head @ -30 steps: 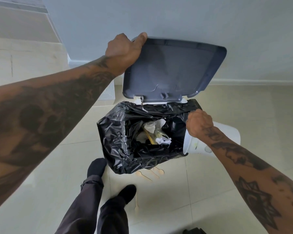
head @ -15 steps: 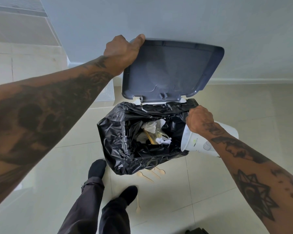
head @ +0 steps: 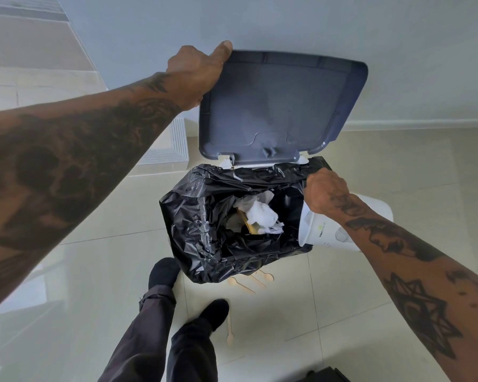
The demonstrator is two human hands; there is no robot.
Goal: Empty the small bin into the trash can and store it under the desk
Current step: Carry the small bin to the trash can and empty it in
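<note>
Paper has landed; fingers grip small bin.

One head-worn wide-angle view looks steeply down, close over the trash can

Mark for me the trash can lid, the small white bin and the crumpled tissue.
trash can lid [head: 282,106]: head view, middle of its grey underside.
small white bin [head: 326,232]: head view, side wall near its mouth.
crumpled tissue [head: 261,215]: head view, middle of the white wad.
</note>
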